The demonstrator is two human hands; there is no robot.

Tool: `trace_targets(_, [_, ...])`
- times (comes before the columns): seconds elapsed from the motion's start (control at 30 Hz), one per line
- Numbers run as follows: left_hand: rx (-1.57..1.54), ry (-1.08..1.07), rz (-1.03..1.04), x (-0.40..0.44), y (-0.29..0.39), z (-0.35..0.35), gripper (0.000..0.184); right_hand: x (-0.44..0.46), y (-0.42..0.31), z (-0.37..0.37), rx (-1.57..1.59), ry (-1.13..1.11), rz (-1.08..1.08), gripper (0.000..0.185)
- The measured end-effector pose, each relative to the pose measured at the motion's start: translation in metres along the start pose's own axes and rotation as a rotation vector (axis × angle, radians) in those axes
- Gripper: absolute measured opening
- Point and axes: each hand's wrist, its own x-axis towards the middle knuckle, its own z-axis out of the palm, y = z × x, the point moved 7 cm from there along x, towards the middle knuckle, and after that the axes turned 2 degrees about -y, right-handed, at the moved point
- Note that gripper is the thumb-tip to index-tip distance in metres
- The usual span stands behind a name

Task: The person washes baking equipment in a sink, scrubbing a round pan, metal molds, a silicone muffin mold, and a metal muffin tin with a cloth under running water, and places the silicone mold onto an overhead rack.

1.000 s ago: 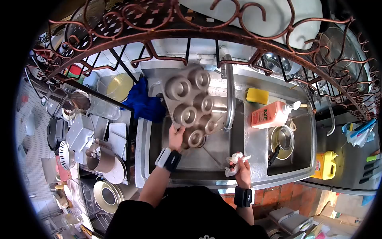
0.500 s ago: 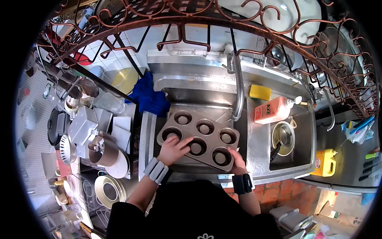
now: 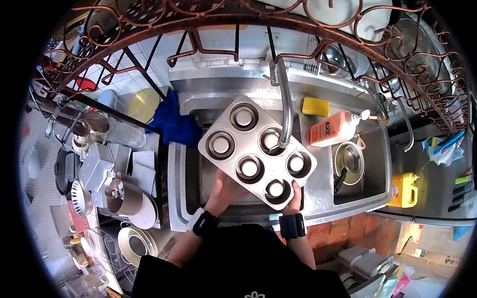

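Note:
A metal muffin pan (image 3: 258, 153) with several round cups, a raised disc in each, is held tilted over the left sink basin (image 3: 198, 191), below the faucet (image 3: 286, 107). My right hand (image 3: 295, 199) grips the pan's lower right corner, thumb on the rim. My left hand (image 3: 224, 191) is beneath the pan's lower left edge, its fingers apart and partly hidden by the pan; whether it touches the underside cannot be made out.
A blue cloth (image 3: 175, 121) lies at the basin's left edge. Right of the faucet are a yellow sponge (image 3: 315, 107) and a pink soap bottle (image 3: 332, 129). The right basin holds bowls (image 3: 349, 164). A scrolled metal rack (image 3: 218, 20) spans overhead.
The pan has been raised and turned, its left end now higher toward the faucet. My left hand has left the pan's top face for its lower edge; my right hand stays on the corner.

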Motion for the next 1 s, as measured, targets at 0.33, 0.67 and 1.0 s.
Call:
trace_targets(0.33, [-0.016, 0.229, 0.005, 0.029, -0.021, -0.038, 0.045, 0.005, 0.005, 0.008, -0.073, -0.118, 0.178, 0.064])
trace_targets(0.67, [0.063, 0.255, 0.083, 0.015, -0.018, -0.063, 0.041, 0.044, -0.061, -0.051, 0.228, 0.109, 0.057, 0.044])
trace_targets(1.0, [0.054, 0.342, 0.155, 0.03, 0.007, -0.078, 0.043, 0.044, -0.108, 0.02, -0.004, 0.038, -0.133, 0.045])
